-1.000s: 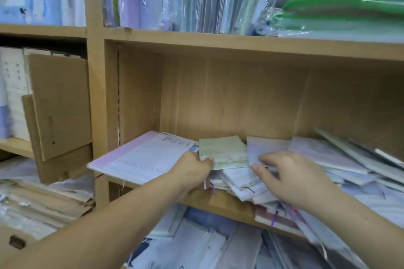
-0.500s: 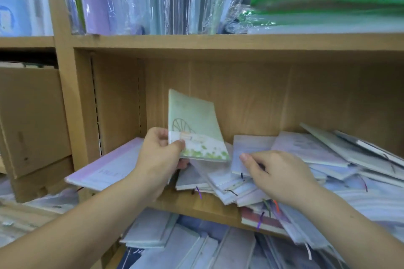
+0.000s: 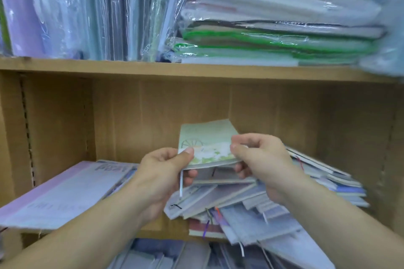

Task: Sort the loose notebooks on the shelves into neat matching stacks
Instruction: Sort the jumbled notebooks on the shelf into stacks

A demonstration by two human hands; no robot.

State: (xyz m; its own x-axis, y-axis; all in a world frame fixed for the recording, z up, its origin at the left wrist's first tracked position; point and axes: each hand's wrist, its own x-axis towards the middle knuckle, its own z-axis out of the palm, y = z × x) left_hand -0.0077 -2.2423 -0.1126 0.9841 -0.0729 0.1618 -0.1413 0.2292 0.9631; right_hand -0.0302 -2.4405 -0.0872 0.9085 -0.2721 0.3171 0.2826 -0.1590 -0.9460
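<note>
Now two hands grip one green notebook.

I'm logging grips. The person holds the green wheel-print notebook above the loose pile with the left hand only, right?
Not quite: the head view shows both hands on it. The left hand pinches the green notebook at its lower left corner, the right hand pinches its right edge, above the loose pile.

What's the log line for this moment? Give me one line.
phase: sorting | left hand: grips green notebook | right hand: pinches same notebook | notebook: held above loose pile
</note>
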